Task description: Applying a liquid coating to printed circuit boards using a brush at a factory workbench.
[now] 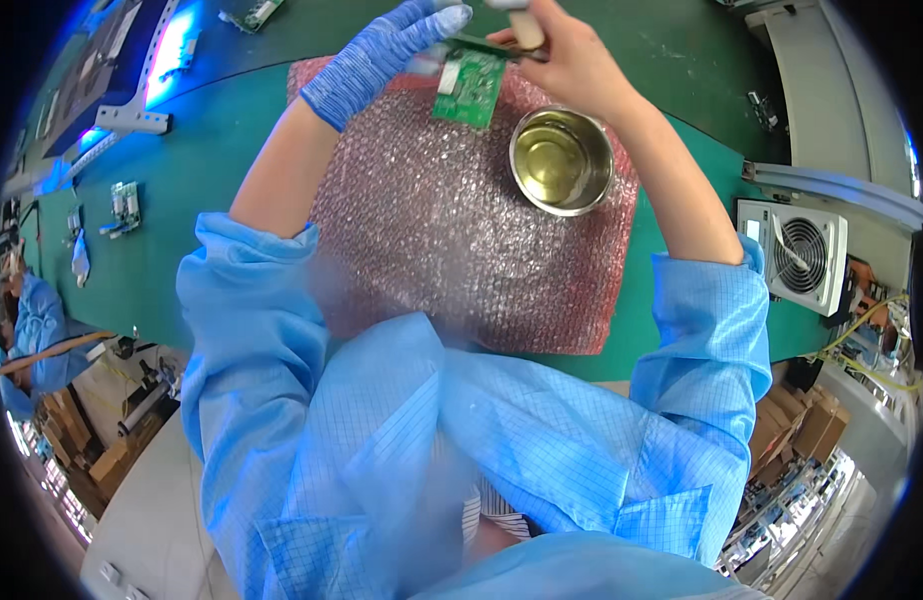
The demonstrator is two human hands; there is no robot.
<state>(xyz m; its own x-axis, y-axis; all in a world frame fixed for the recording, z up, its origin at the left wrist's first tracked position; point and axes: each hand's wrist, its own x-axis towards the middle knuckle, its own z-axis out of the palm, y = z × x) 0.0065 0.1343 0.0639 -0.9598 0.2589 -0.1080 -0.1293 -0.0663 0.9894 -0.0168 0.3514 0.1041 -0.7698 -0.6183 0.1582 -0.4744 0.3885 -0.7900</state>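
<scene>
My left hand [382,55], in a blue knit glove, holds the top edge of a green circuit board [470,88] tilted above a pink bubble-wrap sheet [432,230]. Bare, my right hand [562,55] is closed around a pale wooden handle of a brush-like tool [527,30] whose tip meets the board's upper edge. A round steel bowl [562,160] with yellowish liquid sits on the bubble wrap just right of the board, below my right hand.
The bubble wrap lies on a green bench mat [212,170]. Other circuit boards [125,207] lie at the left, a lit fixture [147,85] at far left. A white fan unit [794,253] stands at the right. Another person in blue [32,330] sits left.
</scene>
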